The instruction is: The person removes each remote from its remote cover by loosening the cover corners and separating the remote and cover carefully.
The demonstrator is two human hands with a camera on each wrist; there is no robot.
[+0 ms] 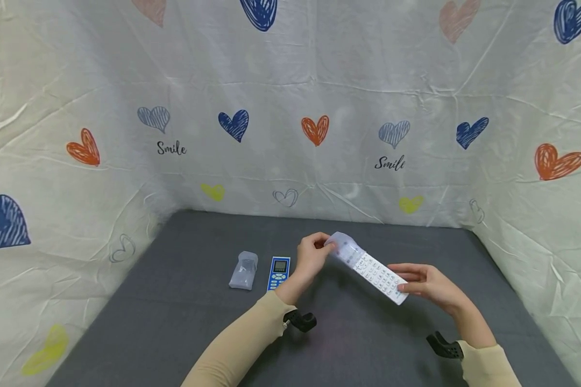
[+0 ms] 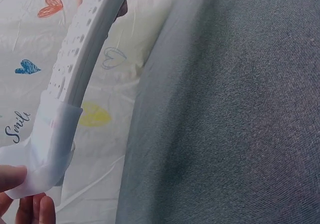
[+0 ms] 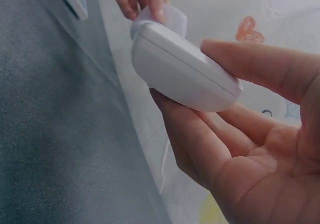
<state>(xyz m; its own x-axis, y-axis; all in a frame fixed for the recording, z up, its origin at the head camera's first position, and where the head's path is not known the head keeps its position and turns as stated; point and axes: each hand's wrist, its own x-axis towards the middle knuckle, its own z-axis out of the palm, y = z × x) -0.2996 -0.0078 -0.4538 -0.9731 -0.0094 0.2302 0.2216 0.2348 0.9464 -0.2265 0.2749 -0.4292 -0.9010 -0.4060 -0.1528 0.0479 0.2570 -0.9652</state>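
Note:
A white remote control with rows of buttons is held above the table, slanting down to the right. Over its far end sits a translucent sleeve, covering only that part of the remote. My left hand pinches the sleeve's loose end between thumb and fingers. At the other end, my right hand grips the remote, thumb on the button face and fingers beneath, as the right wrist view shows.
A second translucent sleeve lies on the dark grey table at the left. Beside it is a blue remote with a small screen, partly hidden by my left forearm. A white curtain printed with hearts hangs around the table.

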